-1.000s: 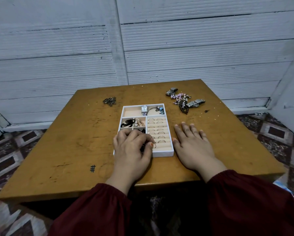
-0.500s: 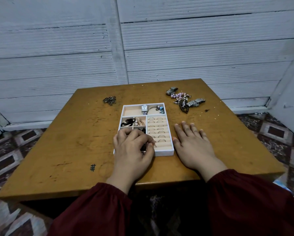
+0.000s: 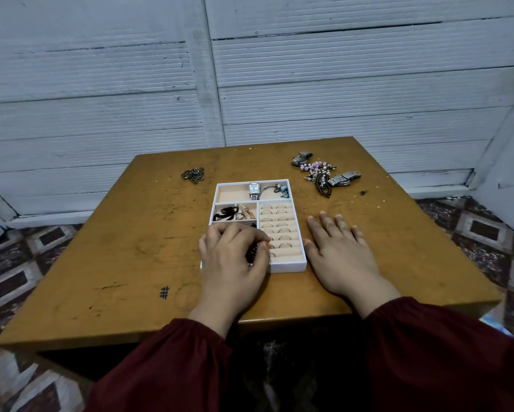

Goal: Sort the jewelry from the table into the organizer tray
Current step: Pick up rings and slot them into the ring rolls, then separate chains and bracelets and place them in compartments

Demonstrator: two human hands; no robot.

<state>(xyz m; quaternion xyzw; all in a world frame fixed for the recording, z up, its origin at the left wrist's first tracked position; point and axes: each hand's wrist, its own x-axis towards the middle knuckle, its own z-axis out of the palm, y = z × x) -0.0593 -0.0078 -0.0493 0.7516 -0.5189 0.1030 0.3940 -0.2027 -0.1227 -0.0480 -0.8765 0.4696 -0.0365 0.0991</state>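
A white organizer tray [image 3: 288, 266] with beige lining sits mid-table. Its back compartment holds a silver watch [image 3: 253, 189] and a bangle with blue charms [image 3: 279, 190]. The middle left compartment has black and pink pieces [image 3: 234, 213]. Several rings [image 3: 276, 225] stand in the right slots. My left hand [image 3: 232, 257] hovers over the tray's near left compartment, fingers curled round a dark beaded piece [image 3: 252, 253]. My right hand [image 3: 339, 248] lies flat on the table beside the tray's right wall. A pile of bracelets and watches [image 3: 324, 173] lies at the back right, and a small dark chain [image 3: 193, 174] at the back left.
The wooden table [image 3: 115, 248] has a drawn hash mark [image 3: 164, 292] near its front left. A white ribbed wall [image 3: 249, 84] stands close behind. Patterned floor tiles show on both sides.
My left hand's fingers have curled tighter over the near left compartment with the dark piece. My right hand has stayed flat in place.
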